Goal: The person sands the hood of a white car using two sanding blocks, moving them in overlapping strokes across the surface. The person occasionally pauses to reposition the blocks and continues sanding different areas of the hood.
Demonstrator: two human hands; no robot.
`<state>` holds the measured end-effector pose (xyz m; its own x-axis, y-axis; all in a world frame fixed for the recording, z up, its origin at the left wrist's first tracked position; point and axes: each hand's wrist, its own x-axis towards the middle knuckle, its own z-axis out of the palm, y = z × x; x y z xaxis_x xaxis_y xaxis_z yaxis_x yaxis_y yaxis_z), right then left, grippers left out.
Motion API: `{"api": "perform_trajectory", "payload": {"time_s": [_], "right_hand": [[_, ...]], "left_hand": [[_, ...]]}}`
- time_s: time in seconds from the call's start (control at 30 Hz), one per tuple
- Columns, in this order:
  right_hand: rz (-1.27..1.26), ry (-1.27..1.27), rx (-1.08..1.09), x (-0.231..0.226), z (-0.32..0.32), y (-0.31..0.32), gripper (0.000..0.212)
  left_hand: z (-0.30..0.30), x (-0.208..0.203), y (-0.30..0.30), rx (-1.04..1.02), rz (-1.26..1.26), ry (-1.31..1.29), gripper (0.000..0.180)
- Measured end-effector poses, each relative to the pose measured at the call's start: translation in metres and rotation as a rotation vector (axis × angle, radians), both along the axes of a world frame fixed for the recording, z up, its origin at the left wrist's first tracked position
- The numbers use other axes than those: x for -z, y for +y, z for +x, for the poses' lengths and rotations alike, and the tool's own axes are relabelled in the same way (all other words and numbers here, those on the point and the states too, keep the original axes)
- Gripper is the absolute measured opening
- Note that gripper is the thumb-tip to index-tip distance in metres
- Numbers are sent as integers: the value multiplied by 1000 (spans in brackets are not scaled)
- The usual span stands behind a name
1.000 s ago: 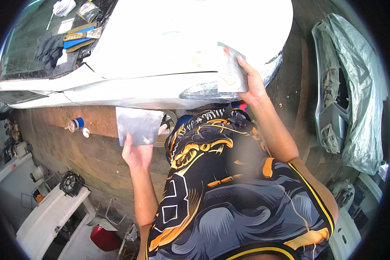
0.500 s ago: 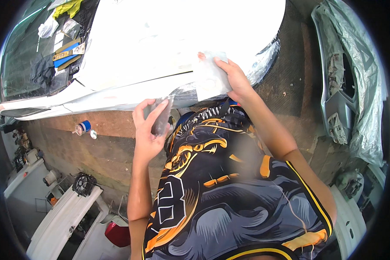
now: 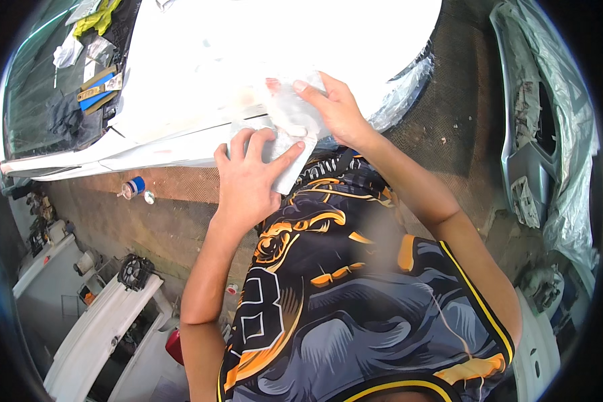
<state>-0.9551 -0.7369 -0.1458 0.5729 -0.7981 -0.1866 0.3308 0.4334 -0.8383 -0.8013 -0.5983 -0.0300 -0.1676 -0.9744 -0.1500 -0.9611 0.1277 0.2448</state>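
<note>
Well, flat plate (image 3: 296,108) (pale paste (image 3: 295,128) atop)

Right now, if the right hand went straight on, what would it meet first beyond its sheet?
Beyond the sheet, the right hand would probably meet the white car hood; depth is unclear.

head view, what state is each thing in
Left hand, gripping a flat pale sheet
Right hand, gripping the smeared sheet
Smeared sheet, red and whitish marks
Car bonnet, appears closed
Scraper, lying flat
Blue tin, standing, open or lidded unclear
Grey bumper, partly covered by silvery plastic
</note>
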Motion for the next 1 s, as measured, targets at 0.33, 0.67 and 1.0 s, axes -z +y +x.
{"api": "perform_trajectory", "payload": {"time_s": [0.33,0.67,1.0], "right_hand": [[377,-380,-154,100,-41,-115,46],[452,-522,-245,129,-62,-121,40],[424,-480,-251,131,-65,-122,41]], "left_hand": [[77,32,-57,-381,-5,-280,82],[91,43,-81,-392,34,-313,81],[97,51,-83,-374,26,-313,85]]}}
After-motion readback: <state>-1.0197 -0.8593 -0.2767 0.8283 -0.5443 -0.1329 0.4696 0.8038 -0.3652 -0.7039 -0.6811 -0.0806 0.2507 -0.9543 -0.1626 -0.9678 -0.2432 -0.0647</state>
